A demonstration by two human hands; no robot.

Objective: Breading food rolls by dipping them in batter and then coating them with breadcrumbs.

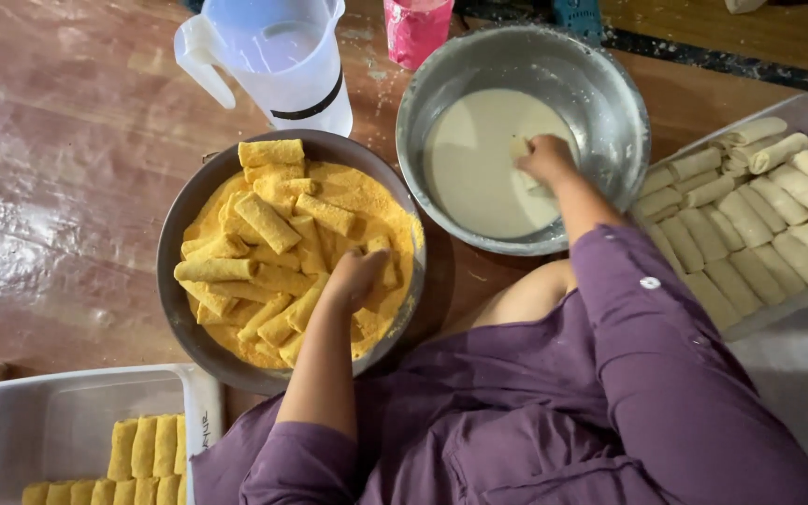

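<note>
**Hand and Arm Position**

My left hand (355, 278) is extended forward with the palm facing down and the fingers curled closed under it. My left forearm is bare and runs almost straight up from the elbow; the purple sleeve is gathered at the upper arm.

My right hand (546, 159) is reached farther forward and to the right. The knuckles face up, and the fingers are bent down and pinched together. My right forearm is bare from wrist to mid-forearm; the purple sleeve covers the rest. The two hands are well apart.
</note>
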